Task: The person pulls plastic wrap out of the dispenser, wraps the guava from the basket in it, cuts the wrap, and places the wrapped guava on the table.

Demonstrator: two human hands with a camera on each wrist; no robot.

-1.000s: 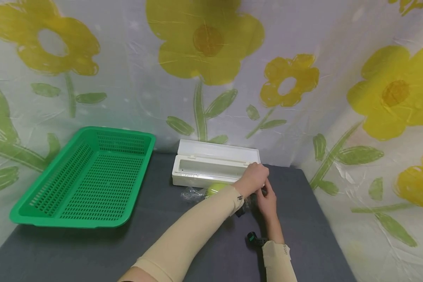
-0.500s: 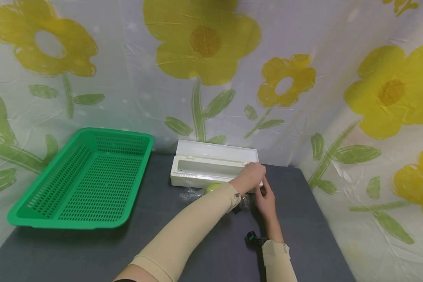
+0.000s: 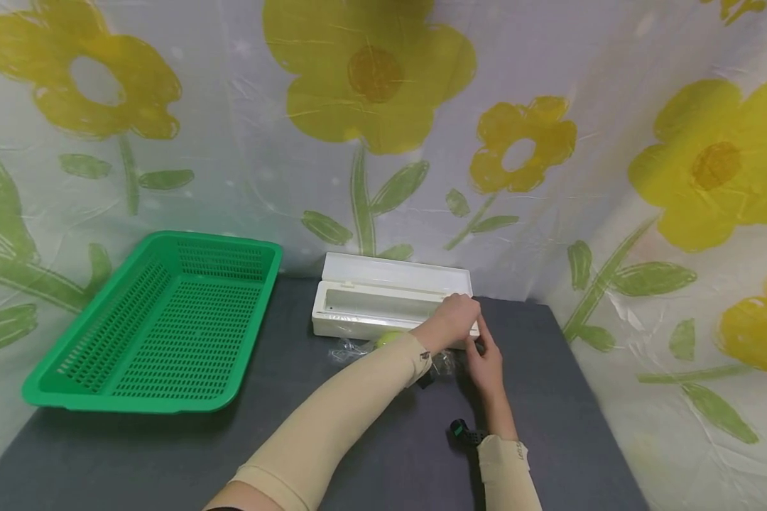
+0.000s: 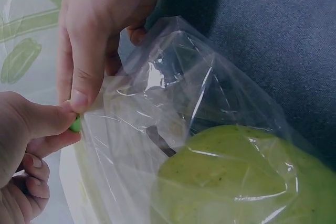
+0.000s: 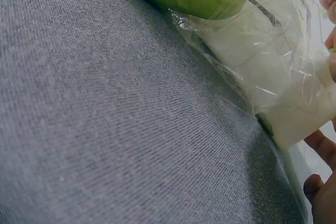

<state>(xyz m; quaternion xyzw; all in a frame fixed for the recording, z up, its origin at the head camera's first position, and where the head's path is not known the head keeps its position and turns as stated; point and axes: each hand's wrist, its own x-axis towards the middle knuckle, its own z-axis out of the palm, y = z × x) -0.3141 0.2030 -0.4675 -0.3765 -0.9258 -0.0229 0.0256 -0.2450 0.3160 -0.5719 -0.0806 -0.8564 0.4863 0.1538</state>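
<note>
A long white cling film box (image 3: 358,328) with its lid (image 3: 396,271) raised lies at the back of the table. Clear film (image 4: 178,82) stretches from its front edge over a green fruit (image 4: 226,177) with a dark stem. At the box's right end, my left hand (image 3: 452,318) pinches a small bright green slider (image 4: 75,124) between thumb and index finger. My right hand (image 3: 488,367) is at that same end. Its index finger reaches the corner beside the slider, and its thumb stands apart from the box in the right wrist view. My left forearm partly hides the fruit and film.
Left on the dark grey table (image 3: 537,426) stands a large green plastic basket (image 3: 249,355). A flower-printed curtain (image 3: 230,177) hangs behind the table and along its right side. A black wrist camera (image 3: 463,431) sits on my right wrist.
My left hand has shifted slightly left along the box. My right hand stays at the box's right end. The head view sways a little; box and basket stay in place.
</note>
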